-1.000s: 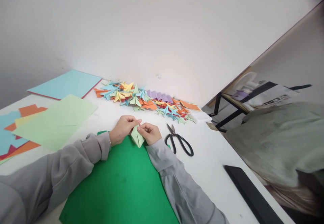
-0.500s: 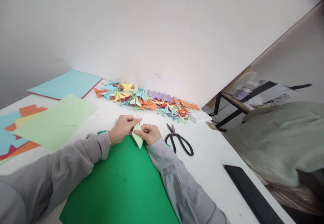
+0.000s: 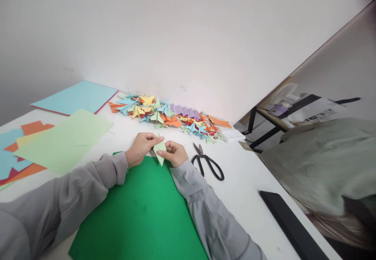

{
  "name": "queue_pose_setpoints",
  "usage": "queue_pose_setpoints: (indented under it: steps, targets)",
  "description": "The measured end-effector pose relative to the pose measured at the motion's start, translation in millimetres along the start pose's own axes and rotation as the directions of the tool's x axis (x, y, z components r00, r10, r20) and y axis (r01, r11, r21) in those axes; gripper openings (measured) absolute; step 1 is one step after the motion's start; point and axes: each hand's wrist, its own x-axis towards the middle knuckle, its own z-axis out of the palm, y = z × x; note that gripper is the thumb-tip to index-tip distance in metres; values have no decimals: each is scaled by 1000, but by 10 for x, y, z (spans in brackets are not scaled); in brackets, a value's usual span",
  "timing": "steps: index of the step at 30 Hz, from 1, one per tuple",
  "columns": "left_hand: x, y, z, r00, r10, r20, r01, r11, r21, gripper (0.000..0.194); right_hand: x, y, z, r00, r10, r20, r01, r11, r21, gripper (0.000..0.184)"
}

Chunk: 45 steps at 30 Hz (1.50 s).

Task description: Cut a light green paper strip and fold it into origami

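Note:
A small piece of folded light green paper (image 3: 159, 153), pointed at its top and bottom, is held between my two hands above the far end of a large green sheet (image 3: 138, 209). My left hand (image 3: 140, 149) pinches it from the left, thumb across its upper part. From the right, my right hand (image 3: 175, 153) grips its lower part between thumb and curled fingers. The fingertips behind the paper are hidden. To the right of my right hand lie black-handled scissors (image 3: 208, 162), blades slightly apart.
Many-coloured folded paper shapes (image 3: 164, 115) lie heaped along the wall. Loose coloured sheets, with a light green sheet (image 3: 67, 140) on top, spread at left below a light blue sheet (image 3: 76, 97). A long black object (image 3: 290, 222) lies along the table's right edge.
The folded paper has tilted and moved up slightly, and a narrow point now shows at its top. Both hands keep hold of it in nearly the same place.

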Motion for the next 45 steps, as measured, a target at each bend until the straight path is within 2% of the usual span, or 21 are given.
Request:
queue_pose_setpoints:
  steps: [7, 12, 15, 18, 23, 29, 39, 42, 45]
  targets:
    - [5, 12, 1, 998, -65, 6, 65, 993, -100, 34, -18, -33, 0, 997, 27, 69, -27, 1000, -6, 31]
    - [-13, 79, 12, 996, -61, 70, 74, 978, -195, 26, 10, -29, -14, 993, 55, -109, -54, 998, 16, 33]
    - [-31, 93, 12, 989, -65, 132, 79, 992, -99, 32, 44, -28, -46, 973, 84, -215, -79, 996, 33, 36]
    - [-46, 88, 16, 977, -59, 205, 54, 998, 28, 35, 55, -37, -52, 963, 59, -264, -50, 998, 40, 36]
    - [-44, 65, 21, 980, -39, 195, 30, 999, 45, 34, 30, -53, -18, 959, -4, -284, 7, 1000, 11, 34]
    - [-33, 23, 5, 980, -46, 193, 45, 999, 13, 49, 39, -26, -18, 947, -86, -308, 85, 996, -18, 32]
    - [-63, 51, 1, 960, -49, 276, 39, 998, 44, 66, 22, -34, -12, 938, -64, -342, 77, 997, 25, 30]
    - [-64, 53, 9, 964, -55, 260, 58, 998, -5, 68, 48, -17, -31, 945, -60, -320, 94, 991, 92, 27]
    - [-60, 52, 11, 972, -88, 219, 106, 992, -73, 64, 73, -2, -53, 957, -58, -285, 113, 977, 182, 31]
